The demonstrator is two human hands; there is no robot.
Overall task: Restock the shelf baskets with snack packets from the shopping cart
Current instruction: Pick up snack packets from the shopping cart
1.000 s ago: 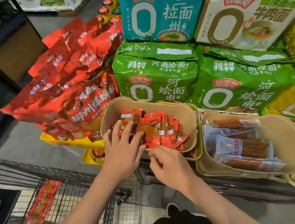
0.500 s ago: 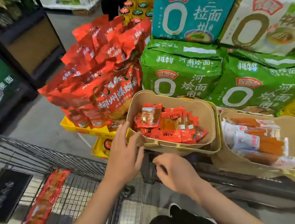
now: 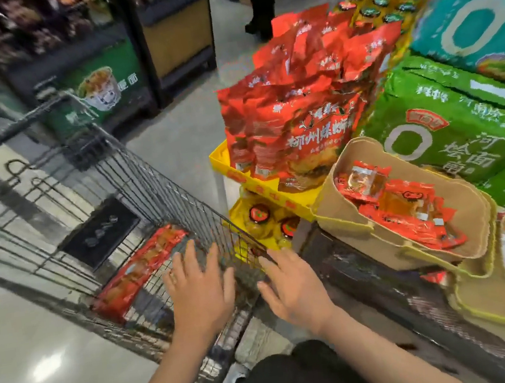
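Wire shopping cart (image 3: 89,194) at left; one long red snack packet (image 3: 140,268) flat on its floor. Left hand (image 3: 198,291) over cart's near end, fingers spread, nothing held. Right hand (image 3: 293,286) at cart's right rim, fingers straight, nothing held; contact with wire possibly, view blurred. Tan basket (image 3: 339,215) on shelf at right, holding small red packets (image 3: 402,206). Second tan basket (image 3: 487,301) just beside, partly out of view.

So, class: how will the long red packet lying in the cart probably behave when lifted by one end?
The long red packet looks like thin film, so it will probably sag. Its glossy surface may be slippery. It lies flat, so rolling seems unlikely.
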